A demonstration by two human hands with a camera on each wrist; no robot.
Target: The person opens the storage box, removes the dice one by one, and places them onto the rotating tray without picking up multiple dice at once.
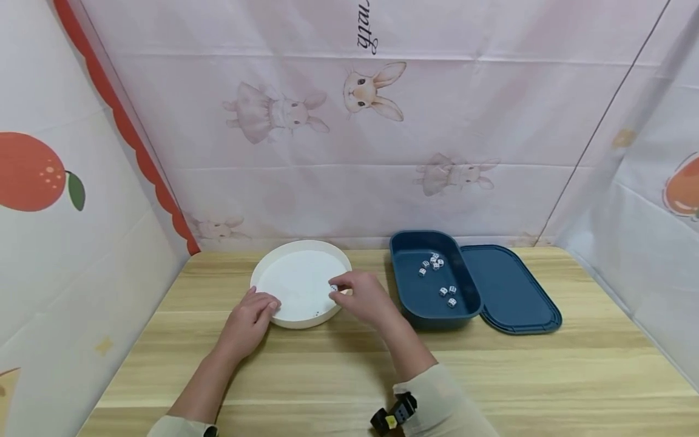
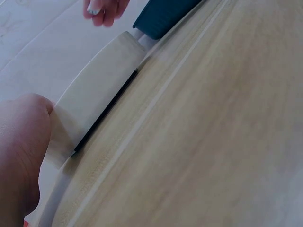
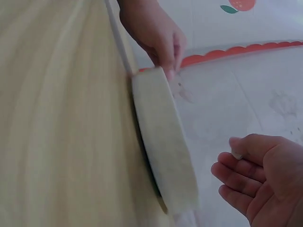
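A round white tray (image 1: 297, 282) with a low cream wall stands on the table. My left hand (image 1: 248, 325) grips its rim at the near left, the thumb over the edge. Between thumb and fingertips, my right hand (image 1: 363, 297) pinches a white die (image 1: 334, 287) above the tray's right side; in the right wrist view this hand (image 3: 265, 179) is raised over the rim. Black pips of another white die (image 1: 317, 314) show inside the tray by the near wall. Several white dice (image 1: 435, 262) lie in the dark blue box (image 1: 437, 317), to the right of my right hand.
A dark blue lid (image 1: 513, 291) lies flat on the table against the box's right side. The wooden table (image 1: 327, 376) ends at a printed cloth backdrop (image 1: 306, 200) behind, with more cloth at the left and right sides.
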